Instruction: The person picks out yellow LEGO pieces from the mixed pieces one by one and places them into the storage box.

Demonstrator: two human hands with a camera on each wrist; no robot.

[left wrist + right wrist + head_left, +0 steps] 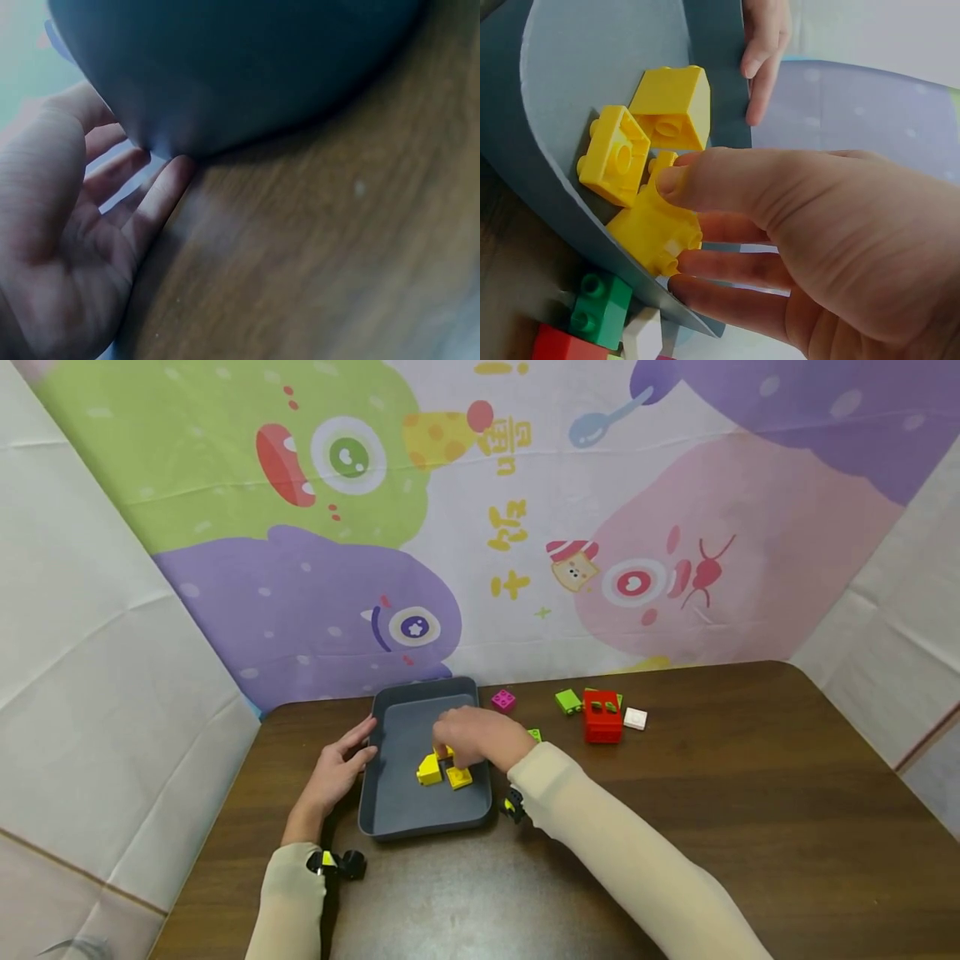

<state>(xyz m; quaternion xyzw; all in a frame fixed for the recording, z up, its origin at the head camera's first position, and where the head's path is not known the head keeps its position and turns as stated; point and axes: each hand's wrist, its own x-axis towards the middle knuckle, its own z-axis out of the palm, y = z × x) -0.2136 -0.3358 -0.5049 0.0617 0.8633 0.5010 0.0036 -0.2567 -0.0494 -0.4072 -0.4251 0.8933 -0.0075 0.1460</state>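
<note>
A dark grey tray point(401, 814) lies on the wooden table. My left hand point(339, 770) rests against its left side with fingers extended, the fingertips at the tray wall in the left wrist view. Over the inside of the tray, my right hand point(817, 225) pinches a yellow toy brick point(656, 229) between thumb and fingers. Right beside that brick are a sloped yellow brick point(675, 109) and a smaller yellow brick point(615, 157) tipped so its hollow underside shows. From the head view, the right hand covers most of the pinched brick.
Right of the tray lie a magenta brick point(503, 700), a light green brick point(567, 702), a red brick point(603, 727) and a white brick point(635, 718). Another green brick point(535, 735) is partly hidden by the right wrist. A cartoon-printed cloth point(525, 635) hangs behind the table.
</note>
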